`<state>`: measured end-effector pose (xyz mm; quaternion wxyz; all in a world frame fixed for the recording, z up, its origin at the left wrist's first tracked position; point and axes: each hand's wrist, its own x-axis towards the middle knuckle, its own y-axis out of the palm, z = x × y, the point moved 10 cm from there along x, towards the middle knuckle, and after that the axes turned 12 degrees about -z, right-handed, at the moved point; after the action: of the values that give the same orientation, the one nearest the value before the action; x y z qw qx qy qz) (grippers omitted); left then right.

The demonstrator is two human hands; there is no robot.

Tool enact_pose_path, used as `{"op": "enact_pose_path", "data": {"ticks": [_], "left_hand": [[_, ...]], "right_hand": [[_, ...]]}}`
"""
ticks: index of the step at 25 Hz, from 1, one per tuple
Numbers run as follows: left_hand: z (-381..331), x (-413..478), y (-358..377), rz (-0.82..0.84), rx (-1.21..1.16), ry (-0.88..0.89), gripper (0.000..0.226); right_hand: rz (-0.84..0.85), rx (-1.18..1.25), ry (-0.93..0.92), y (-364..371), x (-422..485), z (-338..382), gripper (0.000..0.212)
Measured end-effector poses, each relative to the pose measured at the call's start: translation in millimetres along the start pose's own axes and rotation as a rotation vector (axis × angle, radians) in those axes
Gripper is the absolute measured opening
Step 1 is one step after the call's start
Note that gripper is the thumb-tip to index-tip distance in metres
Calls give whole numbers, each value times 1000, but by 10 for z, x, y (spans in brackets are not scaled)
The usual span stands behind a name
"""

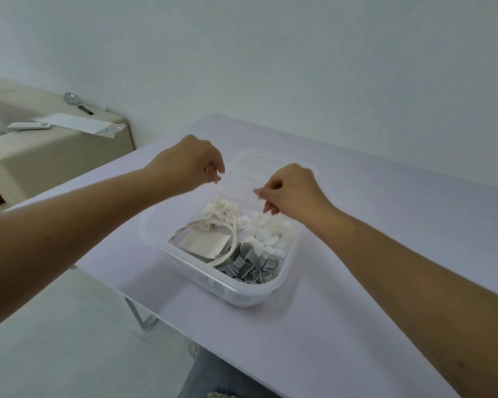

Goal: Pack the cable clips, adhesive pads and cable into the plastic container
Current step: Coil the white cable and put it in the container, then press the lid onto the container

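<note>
A clear plastic container (270,294) stands on the white table (385,225). Inside lie a coiled white USB cable (202,225), a white flat card (206,242), white clips (222,209) at the far side, white square pads (266,234) on the right, and grey clips (250,265) at the near right. The transparent lid (259,168) sits just behind the container. My left hand (196,162) pinches at the lid's near left edge. At its near right edge my right hand (288,191) pinches it too, above the pads.
A beige cabinet (55,156) stands at the left by the wall, with a white remote (29,126), a paper sheet (78,123) and a small round-headed tool (75,101) on top. The table's left edge and a metal leg (138,314) are near my jeans-clad knee (213,377).
</note>
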<state>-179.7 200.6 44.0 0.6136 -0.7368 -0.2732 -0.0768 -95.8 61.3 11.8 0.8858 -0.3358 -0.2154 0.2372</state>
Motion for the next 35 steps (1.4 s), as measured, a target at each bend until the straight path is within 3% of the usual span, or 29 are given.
{"op": "enact_pose_path", "data": {"ticks": [3,5,8,11,14,18,22,25,27,30,32,35], "left_hand": [[94,471,38,-109,-119,-108,19],[286,789,283,-78,-130,-247,19],[551,1081,773,120,-134,-472,19],[623,1146,1161,323,-173,-589,29],[639,1155,1380,400,-232,-684,40],[660,1122,1457,354,-467,-859,37],[769,1130,1365,175,-723,-973,36],[768,1174,1048,19,-976,-969,53],[733,1122,700,-49,-1205,-950,69],[660,812,223,-10,-1575,-885,84],[637,441,38,31,-1562,-848,70],[630,-128,-7,12,-1285,-834,35]], "right_hand": [[-248,92,49,-457,378,-282,16],[-335,73,137,-651,587,-616,12],[-309,-11,301,-620,834,-1186,14],[-222,-37,436,-353,971,-1615,36],[-168,-65,463,-129,1032,-1794,39],[-189,-20,506,-63,1057,-1847,19],[-224,301,569,-92,1055,-1823,37],[-374,431,282,-535,1080,-1353,46],[-445,345,-28,-915,898,-810,40],[-498,122,-424,-1195,327,-144,30],[-526,-94,-654,-1131,-132,104,31],[-444,-210,-806,-820,-606,123,37]]}}
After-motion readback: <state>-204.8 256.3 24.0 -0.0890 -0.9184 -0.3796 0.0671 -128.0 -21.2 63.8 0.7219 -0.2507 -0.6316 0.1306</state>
